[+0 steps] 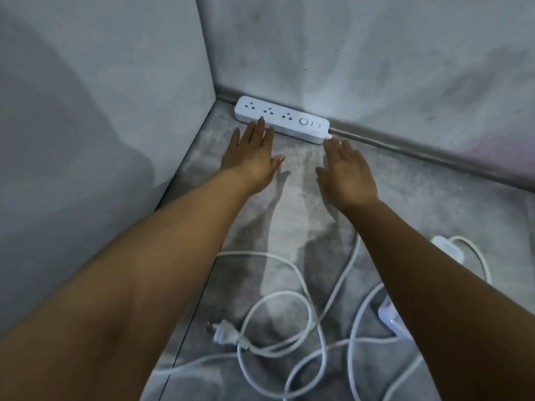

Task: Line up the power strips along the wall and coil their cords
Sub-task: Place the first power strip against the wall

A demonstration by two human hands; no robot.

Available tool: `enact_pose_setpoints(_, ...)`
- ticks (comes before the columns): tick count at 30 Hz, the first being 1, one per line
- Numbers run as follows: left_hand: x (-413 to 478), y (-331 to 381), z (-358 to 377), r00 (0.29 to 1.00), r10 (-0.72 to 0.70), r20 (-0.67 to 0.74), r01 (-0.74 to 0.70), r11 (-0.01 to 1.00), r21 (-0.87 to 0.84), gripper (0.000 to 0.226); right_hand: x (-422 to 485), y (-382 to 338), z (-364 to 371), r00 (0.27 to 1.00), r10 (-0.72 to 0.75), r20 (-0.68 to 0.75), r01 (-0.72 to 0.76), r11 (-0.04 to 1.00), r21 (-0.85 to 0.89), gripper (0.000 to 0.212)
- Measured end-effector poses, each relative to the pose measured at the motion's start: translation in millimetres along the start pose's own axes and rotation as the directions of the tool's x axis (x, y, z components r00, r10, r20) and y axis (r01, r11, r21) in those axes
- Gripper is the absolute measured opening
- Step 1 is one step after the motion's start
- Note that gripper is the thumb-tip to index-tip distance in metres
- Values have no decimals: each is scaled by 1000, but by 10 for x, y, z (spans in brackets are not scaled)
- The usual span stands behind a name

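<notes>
A white power strip [285,118] with three sockets and a round switch lies flat on the floor against the back wall's baseboard, near the corner. My left hand [254,153] is flat with straight fingers, its fingertips touching the strip's front edge. My right hand [346,172] is also flat and spread, its fingertips at the strip's right end where the cord leaves. The white cord [292,322] runs loose in tangled loops across the floor near me, ending in a plug [223,332]. Two more white strips, one [448,247] at the right and another [395,318] below it, are partly hidden by my right forearm.
A grey cabinet side or wall panel [101,140] stands at the left and meets the back wall [376,68] in a corner. A grey baseboard [419,150] runs along the back wall to the right. The floor [289,198] is mottled grey.
</notes>
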State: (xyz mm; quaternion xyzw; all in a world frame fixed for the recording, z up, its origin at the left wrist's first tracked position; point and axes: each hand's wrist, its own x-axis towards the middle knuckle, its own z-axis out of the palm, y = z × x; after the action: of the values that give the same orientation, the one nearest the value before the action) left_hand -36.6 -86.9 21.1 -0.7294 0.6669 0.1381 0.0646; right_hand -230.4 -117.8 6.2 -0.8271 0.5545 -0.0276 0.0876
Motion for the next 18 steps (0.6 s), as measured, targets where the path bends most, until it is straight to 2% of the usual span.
enact_pose_setpoints(7,-934,-23,142,1000,6,19,-5,999,-44,66,-781,-256,-136,997,-80,3,80,996,37,52)
enact_pose_setpoints(11,-1438,-37,214,999,8,31,-6,998,-56,65,-1276,-447,-140,987,-160,5,160,987,20,38)
enact_pose_setpoints(14,-1664,-46,278,999,21,30,-19,997,-69,64,-1614,-619,-128,945,-279,168,277,960,39,30)
enact_pose_setpoints(16,-1772,0,306,999,26,36,-24,998,-60,63,-1838,-648,-128,875,-351,333,351,934,62,34)
enact_pose_setpoints(18,-1832,-26,345,998,25,49,-23,999,-49,63,-2020,-708,-41,819,-402,409,406,910,83,40)
